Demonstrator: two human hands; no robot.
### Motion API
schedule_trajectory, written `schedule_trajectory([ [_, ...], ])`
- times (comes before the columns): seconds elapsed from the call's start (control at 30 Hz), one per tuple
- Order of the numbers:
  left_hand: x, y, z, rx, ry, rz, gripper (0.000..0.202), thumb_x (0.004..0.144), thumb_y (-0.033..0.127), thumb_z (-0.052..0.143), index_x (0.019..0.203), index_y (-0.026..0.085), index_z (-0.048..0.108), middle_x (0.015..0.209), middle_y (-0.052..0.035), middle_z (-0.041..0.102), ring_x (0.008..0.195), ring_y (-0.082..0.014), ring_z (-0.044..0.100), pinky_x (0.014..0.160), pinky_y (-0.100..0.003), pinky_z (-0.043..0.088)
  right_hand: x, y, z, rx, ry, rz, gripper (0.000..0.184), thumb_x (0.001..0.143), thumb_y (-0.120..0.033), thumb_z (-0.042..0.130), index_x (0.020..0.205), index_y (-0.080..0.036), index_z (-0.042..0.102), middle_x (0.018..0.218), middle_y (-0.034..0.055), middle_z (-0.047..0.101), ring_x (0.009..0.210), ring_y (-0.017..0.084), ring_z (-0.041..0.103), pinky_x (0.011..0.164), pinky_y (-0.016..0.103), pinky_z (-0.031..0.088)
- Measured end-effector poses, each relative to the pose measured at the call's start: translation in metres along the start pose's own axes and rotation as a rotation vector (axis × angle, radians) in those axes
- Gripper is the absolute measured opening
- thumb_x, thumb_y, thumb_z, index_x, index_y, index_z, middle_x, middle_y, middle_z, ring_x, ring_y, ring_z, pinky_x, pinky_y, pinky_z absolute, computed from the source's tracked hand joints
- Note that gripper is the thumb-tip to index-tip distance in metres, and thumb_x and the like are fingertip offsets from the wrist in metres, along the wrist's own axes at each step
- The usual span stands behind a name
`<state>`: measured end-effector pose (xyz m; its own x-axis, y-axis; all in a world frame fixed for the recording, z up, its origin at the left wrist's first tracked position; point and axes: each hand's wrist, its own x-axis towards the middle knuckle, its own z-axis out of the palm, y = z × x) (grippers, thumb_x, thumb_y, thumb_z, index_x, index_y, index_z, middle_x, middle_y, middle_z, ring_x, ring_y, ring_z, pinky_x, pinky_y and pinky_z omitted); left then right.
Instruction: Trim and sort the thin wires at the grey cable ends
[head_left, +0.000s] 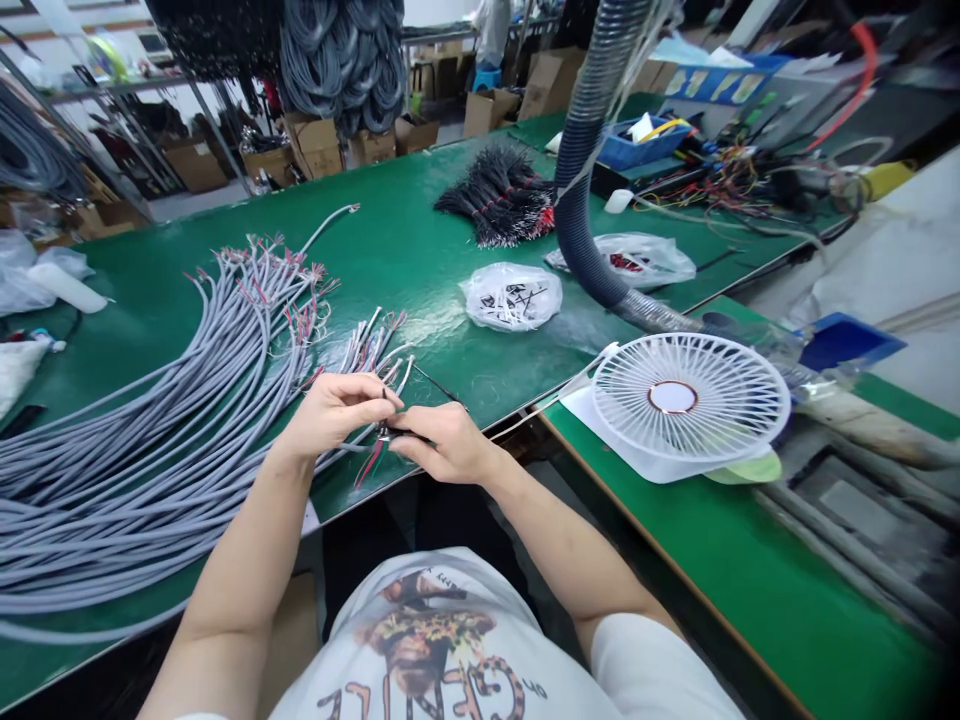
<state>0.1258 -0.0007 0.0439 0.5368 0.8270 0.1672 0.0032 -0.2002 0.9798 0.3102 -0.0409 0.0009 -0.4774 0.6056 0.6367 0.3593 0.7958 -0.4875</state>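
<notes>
My left hand [341, 412] and my right hand [444, 440] meet just above the front edge of the green table, both closed in a pinch. Between the fingertips is the end of a grey cable, with thin red wires [369, 463] hanging below it. A small dark strip [409, 434] runs into the fingers of my right hand; its exact kind is too small to make out. Stripped cable ends [364, 345] with red and white wires lie just beyond my left hand. A large bundle of grey cables [187, 430] spreads to the left.
A clear bag of small black pieces [514, 297] lies beyond my hands, with a pile of black wires [495, 195] behind it. A flexible duct [581, 190] comes down on the right. A white fan [690, 405] lies on the right-hand table, near a blue bin [645, 145] and tangled wires.
</notes>
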Motion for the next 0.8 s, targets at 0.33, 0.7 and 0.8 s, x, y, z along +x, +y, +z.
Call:
schedule_trajectory([
  [0.33, 0.001, -0.02, 0.003, -0.292, 0.115, -0.022, 0.022, 0.065, 0.034, 0.08, 0.062, 0.014, 0.07, 0.06, -0.0034, 0.064, 0.052, -0.0102, 0.055, 0.05, -0.023, 0.045, 0.001, 0.005, 0.006, 0.105, 0.017, 0.029, 0.027, 0.094, -0.036, 0.049, 0.098, -0.015, 0.064, 0.089, 0.0084, 0.074, 0.075, 0.014, 0.069, 0.068, 0.022, 0.051],
  [0.7, 0.004, -0.018, 0.005, -0.3, 0.289, -0.04, 0.034, 0.06, 0.037, 0.081, 0.048, 0.015, 0.059, 0.059, -0.0023, 0.062, 0.052, -0.01, 0.052, 0.051, -0.023, 0.043, 0.005, 0.003, 0.0, 0.255, 0.011, 0.126, 0.026, 0.092, -0.033, 0.049, 0.091, -0.014, 0.067, 0.083, 0.0071, 0.071, 0.071, 0.012, 0.065, 0.067, 0.022, 0.05],
  [0.8, 0.006, -0.021, 0.004, -0.301, 0.347, 0.024, 0.028, 0.064, 0.038, 0.079, 0.054, 0.016, 0.065, 0.06, -0.0015, 0.06, 0.061, -0.011, 0.054, 0.061, -0.024, 0.046, 0.009, 0.004, -0.007, 0.318, 0.133, 0.3, 0.027, 0.084, -0.038, 0.06, 0.094, -0.015, 0.068, 0.073, 0.0021, 0.065, 0.06, 0.01, 0.056, 0.06, 0.021, 0.046],
])
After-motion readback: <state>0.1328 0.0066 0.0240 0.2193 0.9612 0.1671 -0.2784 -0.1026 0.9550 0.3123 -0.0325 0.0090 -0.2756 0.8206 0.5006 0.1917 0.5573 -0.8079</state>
